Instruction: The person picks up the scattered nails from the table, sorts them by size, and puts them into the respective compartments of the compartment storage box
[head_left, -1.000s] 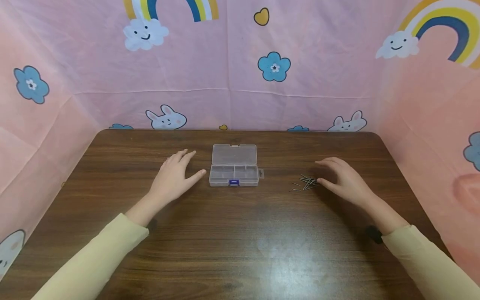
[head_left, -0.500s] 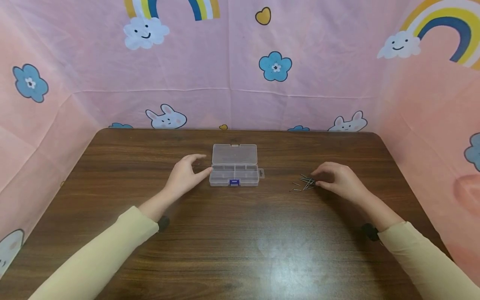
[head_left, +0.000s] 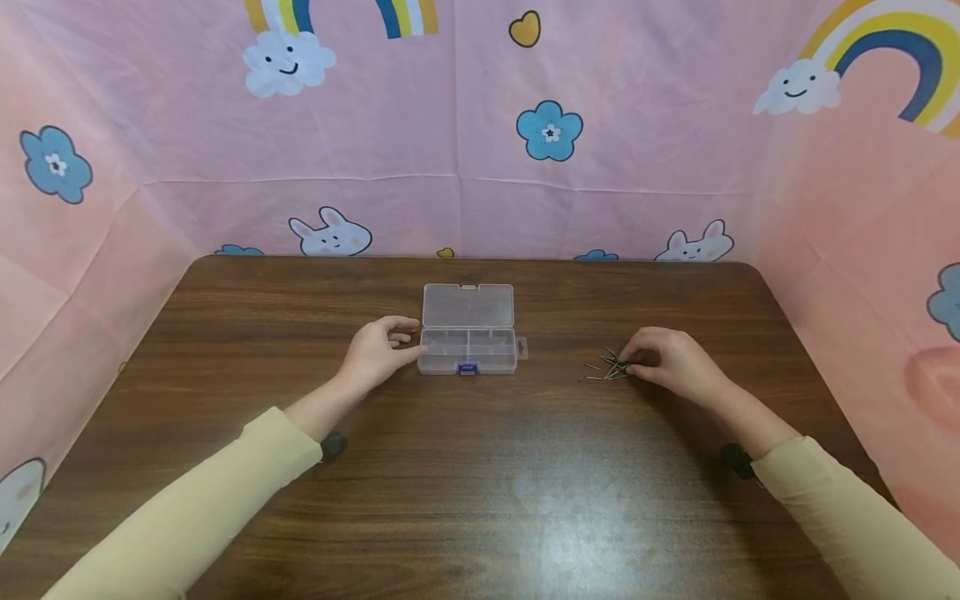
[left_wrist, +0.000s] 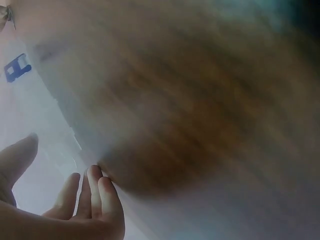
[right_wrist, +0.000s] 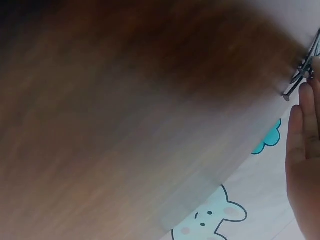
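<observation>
Holding the left hand (head_left: 378, 354) unclenched at the left end of a clear plastic compartment box (head_left: 442, 363), with the thumb apart from the fingers and near the box's edge. Set near the middle of a brown wood-grain table (head_left: 450, 483), with a clear lid (head_left: 468, 306) open toward the far side and a blue latch (head_left: 468, 368) at the front. Poised with the right hand (head_left: 671, 354) at a small crossed heap of thin grey metal nails (head_left: 615, 367), to the right of the box and well apart from it; impossible to tell whether gripping any. Strewn just left of the heap with at least 2 loose pieces (head_left: 593, 378). Dressed in 2 pale yellow-green sleeves (head_left: 202, 508). Backed by pink patterned cloth (head_left: 420, 150).
</observation>
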